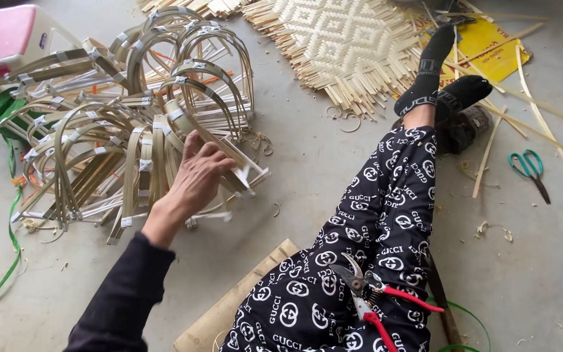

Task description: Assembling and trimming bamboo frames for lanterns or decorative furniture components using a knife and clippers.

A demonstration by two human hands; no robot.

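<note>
At the far left edge a pink-topped plastic stool [8,39] is cut off by the frame, and a green strap [9,215] trails down the concrete floor [307,169] beside it. Next comes the pile of bent bamboo hoops [118,111], taped in bundles and tangled so closely that single pieces are hard to tell apart. The left hand [197,176] reaches into the pile's right side, fingers spread wide and resting on one bent strip [219,146]; whether the thumb grips it from beneath is hidden. Bare floor lies open between the pile and the person's leg, with room below the hand as well. A wooden board [229,306] sits at the bottom edge, partly under the patterned trouser leg [373,228]. Red-handled pruning shears [373,293] lie on the lap, blades apart. The right hand is out of the picture. Above, a woven bamboo mat [340,39] runs off the top edge, its loose strip ends fraying toward the black-socked feet [441,85]. A dark round thing under the ankle is hard to make out. Farther right, teal scissors [529,166] lie on open floor among loose strips [490,150].
</note>
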